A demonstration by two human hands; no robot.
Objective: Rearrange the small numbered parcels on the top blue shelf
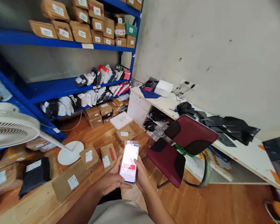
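Head view shows the left hand's (pixel 113 179) fingers gripping a phone (pixel 128 160) (its screen lit) while the right hand (pixel 142 170) clasps the opposite edge, thumb over the screen, above the wooden floor (pixel 224 207) near a chair (pixel 166 161).

Blue shelves (pixel 14 38) of labelled parcels (pixel 81 32) suggest a storeroom

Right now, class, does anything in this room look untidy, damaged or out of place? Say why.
Yes: crumpled black material lies strewn across the white desk, which looks untidy. The wall behind it has small dark marks, perhaps chips. Nothing looks odd about the phone held in the left hand and right hand.
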